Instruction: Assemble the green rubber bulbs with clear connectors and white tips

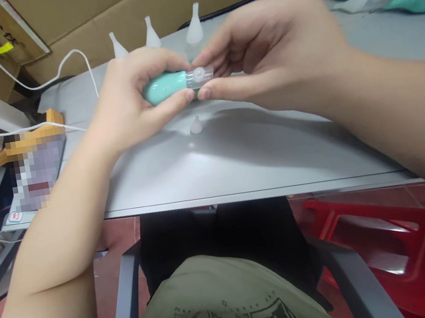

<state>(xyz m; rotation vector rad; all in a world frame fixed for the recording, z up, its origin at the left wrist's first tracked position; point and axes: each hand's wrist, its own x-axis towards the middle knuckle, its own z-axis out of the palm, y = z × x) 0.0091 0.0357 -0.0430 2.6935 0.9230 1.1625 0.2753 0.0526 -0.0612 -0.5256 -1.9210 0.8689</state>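
My left grip clasps one teal bulb, right grip pinches its clear tube; four white tips on grey table; cardboard, red floor.

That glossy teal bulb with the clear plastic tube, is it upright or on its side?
On its side: the glossy teal bulb lies in the left hand, its clear plastic tube pointing toward the right hand.

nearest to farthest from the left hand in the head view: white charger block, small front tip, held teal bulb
1. Teal bulb: in the left hand.
2. Small front tip: on the table, in front.
3. White charger block: off to the left.
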